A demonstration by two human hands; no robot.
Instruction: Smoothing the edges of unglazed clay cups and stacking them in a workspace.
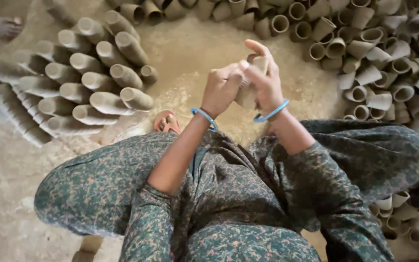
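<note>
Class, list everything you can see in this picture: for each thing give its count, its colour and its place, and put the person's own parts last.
Held clay cups: a short nested stack, exact count unclear, pale tan, between both hands.
Stacked clay cups: many long nested rows lying on their sides, pale grey-tan, left of the person.
Loose clay cups: too many to count, tan, heaped along the top and right.
Floor: one, sandy beige, under everything.
Another person's foot: one, top left corner.
Bangles: two, light blue, one on each wrist.
Clothing: green, speckled pattern, over the knees and arms.
Own foot: one, in a pinkish sandal.
Left hand: gripping the held cups.
Right hand: gripping the held cups.
</note>
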